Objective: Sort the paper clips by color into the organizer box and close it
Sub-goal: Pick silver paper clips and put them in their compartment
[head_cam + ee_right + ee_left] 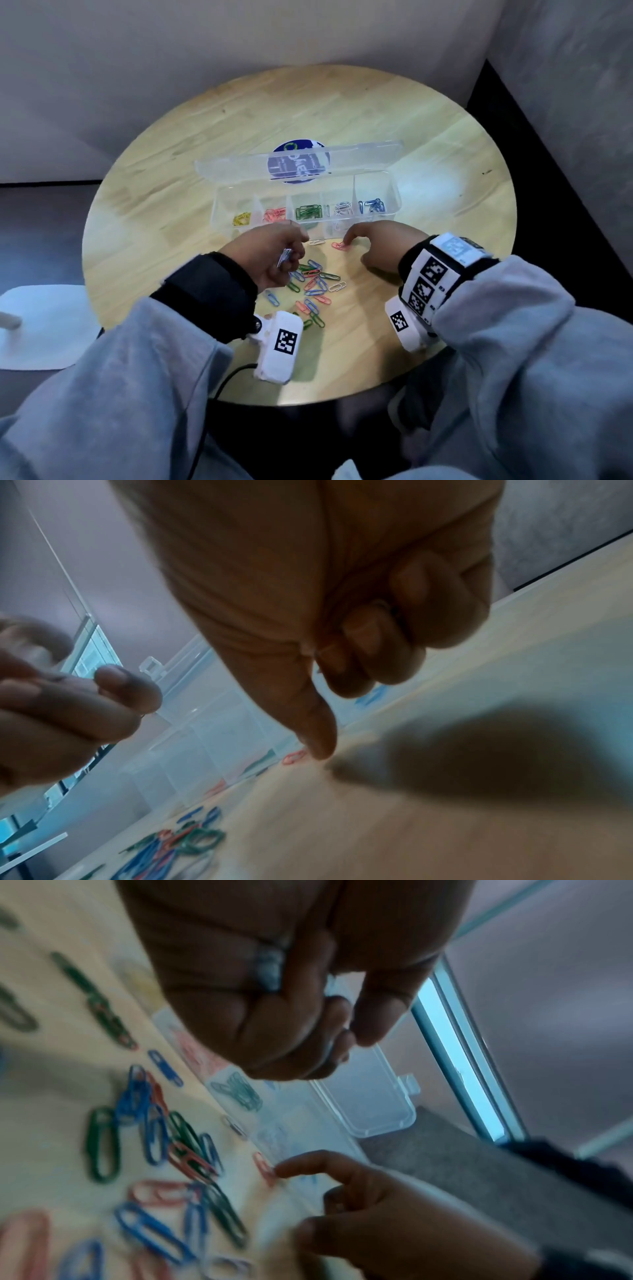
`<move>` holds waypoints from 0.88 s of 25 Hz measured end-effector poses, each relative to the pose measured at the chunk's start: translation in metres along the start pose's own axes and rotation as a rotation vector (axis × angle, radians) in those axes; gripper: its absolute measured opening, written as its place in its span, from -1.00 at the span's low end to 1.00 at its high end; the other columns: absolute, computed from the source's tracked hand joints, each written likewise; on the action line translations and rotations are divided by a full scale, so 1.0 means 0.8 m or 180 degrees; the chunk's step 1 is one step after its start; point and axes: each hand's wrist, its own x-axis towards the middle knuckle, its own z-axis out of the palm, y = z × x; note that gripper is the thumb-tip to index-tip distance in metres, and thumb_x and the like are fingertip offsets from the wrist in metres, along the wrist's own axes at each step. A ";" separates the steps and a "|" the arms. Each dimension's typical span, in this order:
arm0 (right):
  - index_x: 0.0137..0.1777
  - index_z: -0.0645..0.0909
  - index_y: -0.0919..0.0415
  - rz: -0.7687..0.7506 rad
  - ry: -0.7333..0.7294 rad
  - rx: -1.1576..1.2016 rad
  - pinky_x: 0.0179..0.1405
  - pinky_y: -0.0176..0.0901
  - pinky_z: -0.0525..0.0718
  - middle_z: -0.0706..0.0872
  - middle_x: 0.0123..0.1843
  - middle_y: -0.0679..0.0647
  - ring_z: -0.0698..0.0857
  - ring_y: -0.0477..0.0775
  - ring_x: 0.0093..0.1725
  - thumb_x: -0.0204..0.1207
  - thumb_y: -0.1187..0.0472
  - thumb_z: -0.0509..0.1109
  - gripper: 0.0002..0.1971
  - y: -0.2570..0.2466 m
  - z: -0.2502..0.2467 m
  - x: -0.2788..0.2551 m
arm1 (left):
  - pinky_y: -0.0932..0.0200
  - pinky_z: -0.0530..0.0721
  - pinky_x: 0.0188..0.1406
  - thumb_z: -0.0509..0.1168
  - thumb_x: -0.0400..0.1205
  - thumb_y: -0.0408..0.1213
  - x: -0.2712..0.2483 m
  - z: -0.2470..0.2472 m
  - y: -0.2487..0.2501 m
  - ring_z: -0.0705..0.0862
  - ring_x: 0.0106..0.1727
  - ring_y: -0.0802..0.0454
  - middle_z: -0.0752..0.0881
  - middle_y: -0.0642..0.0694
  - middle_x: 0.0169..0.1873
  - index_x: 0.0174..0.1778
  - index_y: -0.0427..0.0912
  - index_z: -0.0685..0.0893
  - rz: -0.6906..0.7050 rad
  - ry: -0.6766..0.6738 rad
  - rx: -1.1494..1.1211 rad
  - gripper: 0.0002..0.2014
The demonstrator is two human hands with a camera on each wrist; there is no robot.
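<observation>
**Sorting half done, lid up**

We had the box (308, 209) standing open on the desk (411, 137), its lid (298, 161) tilted up behind. Five compartments already held clips, left to right: yellow (241, 219), pink (274, 214), green (309, 211), white (343, 207) and blue (374, 205). We judged the job roughly midway: a loose pile (313, 284) of blue, green, pink and white clips lay between our wrists, near the box front, and the lid was yet to be shut.

Our left hand (274, 255) was curled round a small bunch of pale clips (284, 257), held just above the pile. Our right hand (380, 245) had its other fingers curled in, gripping nothing we could see, while the forefinger (316, 734) reached down to touch a pink clip (339, 245) lying just in front of the box. A white clip (317, 242) lay beside it.

The desk was round, of pale wood, with a blue sticker (298, 161) showing through the lid. Grey walls met in a corner behind; a white sheet (44, 325) lay on the floor at the left.
</observation>
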 end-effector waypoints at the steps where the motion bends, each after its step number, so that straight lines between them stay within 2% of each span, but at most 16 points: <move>1: 0.18 0.54 -0.20 -0.0007 0.0040 -0.0033 -0.50 -0.27 0.43 0.58 -0.13 0.00 0.61 0.06 -0.25 0.48 0.36 0.21 -0.56 0.001 -0.001 0.001 | 0.49 0.12 -0.68 0.12 0.58 -0.42 0.005 0.003 0.001 0.26 -0.60 0.13 0.39 0.02 -0.59 -0.30 -0.05 0.49 0.0066 0.0104 0.0622 -0.80; 3: 0.06 0.55 -0.11 -0.0043 0.0073 -0.0084 -0.49 -0.28 0.39 0.54 -0.24 -0.04 0.59 0.08 -0.20 0.47 0.36 0.22 -0.67 0.003 0.000 0.003 | 0.38 0.23 -0.61 0.25 0.59 -0.30 0.015 0.005 0.003 0.35 -0.52 0.13 0.44 0.04 -0.50 -0.18 0.03 0.59 0.0225 0.0268 0.2159 -0.89; 5: -0.06 0.55 0.00 -0.0139 0.0059 -0.0167 -0.50 -0.30 0.34 0.50 -0.29 -0.07 0.55 0.05 -0.22 0.48 0.35 0.23 -0.79 0.002 0.000 0.003 | 0.30 0.41 -0.40 0.28 0.57 -0.23 0.021 0.007 0.003 0.53 -0.34 0.13 0.60 0.05 -0.30 0.05 0.16 0.63 0.0320 0.0427 0.3366 -0.79; 7: -0.11 0.52 0.02 -0.0202 0.0137 -0.0184 -0.51 -0.29 0.32 0.48 -0.31 -0.08 0.52 0.03 -0.26 0.47 0.34 0.26 -0.84 0.001 0.001 0.002 | 0.28 0.44 -0.16 0.28 0.56 -0.22 0.026 0.011 0.002 0.58 -0.07 0.08 0.67 0.00 0.05 0.32 0.23 0.54 0.0411 0.0557 0.3848 -0.59; 8: -0.10 0.50 0.01 -0.0213 0.0178 -0.0167 -0.50 -0.27 0.32 0.47 -0.31 -0.10 0.52 0.04 -0.24 0.47 0.32 0.27 -0.84 0.001 0.002 0.003 | 0.27 0.44 -0.12 0.27 0.56 -0.22 0.027 0.014 0.002 0.59 0.03 0.05 0.66 0.00 0.20 0.39 0.23 0.50 0.0474 0.0614 0.3937 -0.53; 10: -0.09 0.48 -0.04 -0.0197 0.0182 -0.0122 -0.46 -0.25 0.35 0.49 -0.25 -0.06 0.54 0.07 -0.17 0.46 0.30 0.30 -0.82 0.001 0.003 0.004 | 0.27 0.44 -0.10 0.26 0.57 -0.24 0.032 0.020 -0.001 0.61 0.21 0.03 0.61 0.01 0.34 0.42 0.24 0.48 0.0535 0.0688 0.4048 -0.51; 12: -0.10 0.50 -0.02 -0.0203 0.0101 -0.0094 -0.48 -0.29 0.34 0.50 -0.25 -0.05 0.54 0.07 -0.16 0.46 0.30 0.32 -0.83 0.002 0.005 0.005 | 0.27 0.43 -0.10 0.27 0.58 -0.24 0.037 0.025 -0.002 0.61 0.27 0.00 0.61 -0.01 0.34 0.40 0.21 0.51 0.0508 0.0683 0.4181 -0.54; 14: -0.13 0.54 0.03 -0.0246 0.0012 -0.0085 -0.50 -0.31 0.31 0.48 -0.32 -0.10 0.53 0.05 -0.18 0.46 0.30 0.34 -0.87 0.003 0.006 0.004 | 0.27 0.44 -0.11 0.29 0.58 -0.21 0.040 0.028 -0.003 0.63 0.23 -0.02 0.65 -0.04 0.24 0.35 0.16 0.55 0.0436 0.0612 0.4259 -0.60; 16: -0.14 0.57 0.07 -0.0242 -0.0075 -0.0101 -0.58 -0.32 0.33 0.49 -0.33 -0.09 0.52 0.01 -0.28 0.47 0.29 0.35 -0.91 0.003 0.006 0.002 | 0.28 0.47 -0.19 0.31 0.57 -0.23 0.041 0.030 -0.004 0.67 0.11 -0.02 0.71 -0.05 0.08 0.25 0.12 0.59 0.0398 0.0572 0.4221 -0.67; 17: -0.14 0.57 0.08 -0.0217 -0.0131 -0.0102 -0.66 -0.34 0.37 0.51 -0.34 -0.08 0.50 -0.02 -0.37 0.47 0.30 0.35 -0.91 0.002 0.006 0.000 | 0.27 0.47 -0.30 0.30 0.57 -0.25 0.041 0.031 -0.004 0.67 0.03 -0.02 0.72 -0.04 0.00 0.16 0.09 0.61 0.0418 0.0561 0.4194 -0.74; 19: -0.15 0.58 0.11 -0.0179 -0.0241 -0.0081 -0.73 -0.36 0.39 0.52 -0.40 -0.06 0.45 -0.08 -0.50 0.45 0.32 0.35 -0.91 0.002 0.005 -0.003 | 0.28 0.42 -0.44 0.29 0.56 -0.29 0.041 0.031 -0.004 0.64 -0.10 -0.01 0.73 -0.04 -0.06 0.02 0.08 0.60 0.0489 0.0612 0.4160 -0.82; 20: -0.15 0.59 0.12 -0.0175 -0.0285 -0.0066 -0.68 -0.33 0.40 0.53 -0.42 -0.06 0.45 -0.09 -0.51 0.45 0.32 0.35 -0.92 0.002 0.005 -0.004 | 0.26 0.43 -0.44 0.28 0.55 -0.29 0.042 0.031 -0.005 0.64 -0.12 -0.01 0.72 -0.03 -0.06 0.04 0.11 0.58 0.0523 0.0660 0.4163 -0.79; 22: -0.15 0.59 0.14 -0.0177 -0.0345 -0.0041 -0.60 -0.28 0.37 0.53 -0.43 -0.05 0.45 -0.08 -0.51 0.45 0.32 0.37 -0.94 0.002 0.003 -0.005 | 0.24 0.49 -0.29 0.29 0.56 -0.28 0.045 0.032 -0.005 0.68 -0.05 -0.01 0.71 -0.02 0.05 0.23 0.19 0.57 0.0529 0.0675 0.4230 -0.64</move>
